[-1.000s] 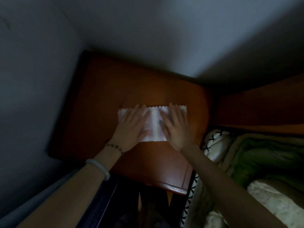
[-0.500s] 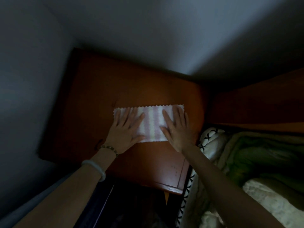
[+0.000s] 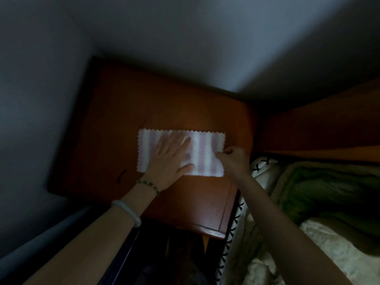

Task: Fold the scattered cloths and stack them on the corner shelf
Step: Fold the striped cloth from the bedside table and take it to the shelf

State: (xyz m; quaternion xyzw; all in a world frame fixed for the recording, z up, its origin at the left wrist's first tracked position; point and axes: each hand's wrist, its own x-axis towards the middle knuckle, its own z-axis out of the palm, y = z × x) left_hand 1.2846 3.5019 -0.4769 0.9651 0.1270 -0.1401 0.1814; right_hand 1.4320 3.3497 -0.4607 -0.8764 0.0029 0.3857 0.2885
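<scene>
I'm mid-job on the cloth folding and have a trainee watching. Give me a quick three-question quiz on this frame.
1. True or false: the striped cloth lies flat on the wooden shelf top.
2. Which hand presses flat on the cloth? A) left hand B) right hand C) neither
3. Fill in: the right hand has its grip on the cloth's ____ edge.

Key
1. True; it is spread out as a long rectangle.
2. A; the left palm lies open on it.
3. Right; the fingers pinch that short edge, probably to fold it across.
</scene>
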